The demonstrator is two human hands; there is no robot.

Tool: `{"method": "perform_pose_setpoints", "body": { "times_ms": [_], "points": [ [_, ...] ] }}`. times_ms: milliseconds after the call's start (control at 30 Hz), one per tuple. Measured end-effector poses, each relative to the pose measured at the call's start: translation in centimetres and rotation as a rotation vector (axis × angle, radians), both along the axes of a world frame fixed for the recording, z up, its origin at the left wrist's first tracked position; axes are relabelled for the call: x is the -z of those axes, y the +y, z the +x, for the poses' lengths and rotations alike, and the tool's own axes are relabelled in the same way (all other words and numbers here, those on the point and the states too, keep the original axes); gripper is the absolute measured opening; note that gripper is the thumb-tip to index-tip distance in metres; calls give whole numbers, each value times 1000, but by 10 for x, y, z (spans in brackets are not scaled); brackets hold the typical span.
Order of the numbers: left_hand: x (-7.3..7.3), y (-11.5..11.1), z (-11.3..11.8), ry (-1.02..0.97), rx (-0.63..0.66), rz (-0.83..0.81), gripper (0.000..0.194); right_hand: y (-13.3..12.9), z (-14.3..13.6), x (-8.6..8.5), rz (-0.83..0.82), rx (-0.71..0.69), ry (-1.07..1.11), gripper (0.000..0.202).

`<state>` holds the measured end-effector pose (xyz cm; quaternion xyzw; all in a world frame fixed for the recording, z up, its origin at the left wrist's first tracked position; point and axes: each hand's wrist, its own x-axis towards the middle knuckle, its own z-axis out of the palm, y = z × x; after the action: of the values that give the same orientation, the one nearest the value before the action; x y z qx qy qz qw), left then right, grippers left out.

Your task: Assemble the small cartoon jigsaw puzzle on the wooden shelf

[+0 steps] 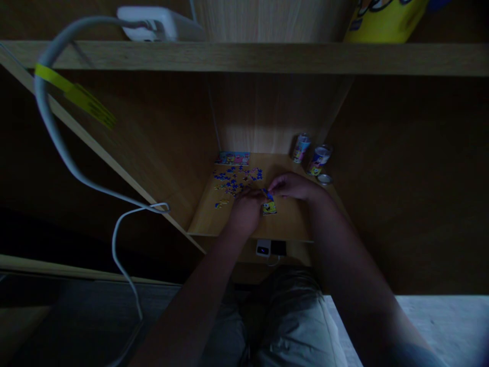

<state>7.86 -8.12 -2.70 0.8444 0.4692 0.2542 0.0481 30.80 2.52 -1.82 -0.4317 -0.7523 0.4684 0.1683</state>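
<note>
A small partly assembled puzzle (pixel 269 207), yellow and blue, lies on the wooden shelf board (pixel 290 224) between my hands. My left hand (pixel 249 203) rests at its left edge with the fingers bent together; whatever they may hold is hidden. At the puzzle's upper right, my right hand (pixel 287 185) has thumb and fingertips pinched close to its blue top; a piece between them is too small to make out. Many loose puzzle pieces (pixel 233 178), mostly blue, are spread to the left, with a few yellow ones nearer the front.
A colourful picture card (pixel 234 158) lies at the back left. Two printed cans (pixel 301 148) (pixel 319 160) and a round lid (pixel 324 179) stand at the back right. A white cable (pixel 72 163) hangs at left; small devices (pixel 263 247) sit below the board.
</note>
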Motion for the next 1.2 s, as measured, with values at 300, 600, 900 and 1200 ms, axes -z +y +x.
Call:
{"method": "perform_pose_setpoints", "body": {
  "times_ms": [300,600,900,1200],
  "points": [
    [-3,0,1,47,1,5,43,3,1,6,53,-6,-4,19],
    [1,0,1,18,-7,16,39,-1,-4,0,120,-10,-36,12],
    [1,0,1,20,-5,13,37,-1,-5,2,148,-22,-63,12],
    [-2,-2,2,52,-21,22,32,-4,-1,-4,157,4,-110,9]
  ]
}}
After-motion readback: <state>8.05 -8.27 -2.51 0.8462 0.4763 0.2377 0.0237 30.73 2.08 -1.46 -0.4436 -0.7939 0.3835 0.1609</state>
